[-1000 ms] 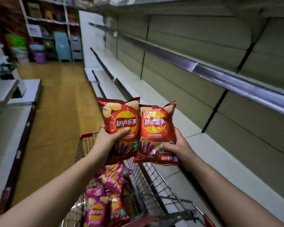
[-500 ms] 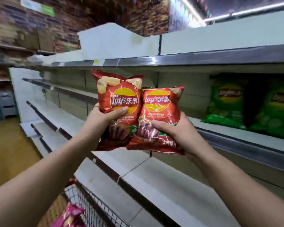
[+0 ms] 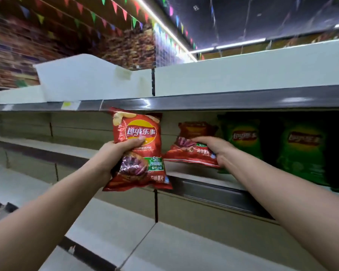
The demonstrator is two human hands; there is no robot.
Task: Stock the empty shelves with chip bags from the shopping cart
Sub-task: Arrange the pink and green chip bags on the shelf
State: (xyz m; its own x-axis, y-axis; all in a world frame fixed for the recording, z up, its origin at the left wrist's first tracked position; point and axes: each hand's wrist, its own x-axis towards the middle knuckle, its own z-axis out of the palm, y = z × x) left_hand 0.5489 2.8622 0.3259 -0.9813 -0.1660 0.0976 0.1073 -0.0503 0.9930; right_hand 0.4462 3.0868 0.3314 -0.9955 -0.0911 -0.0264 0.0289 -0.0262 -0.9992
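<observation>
Left hand (image 3: 117, 153) clamped on red chip bag (image 3: 138, 149), upright, near side of shelf (image 3: 213, 189). Right hand (image 3: 213, 149) clamped on second red bag (image 3: 192, 153), tilted over shelf, just left of green bags (image 3: 244, 141).

Metal-edged shelf (image 3: 213, 192): green chip bags (image 3: 242, 141) stand upright on it, side by side, at right.

Shelf (image 3: 71, 148) open left, green bags (image 3: 299, 151) right
</observation>
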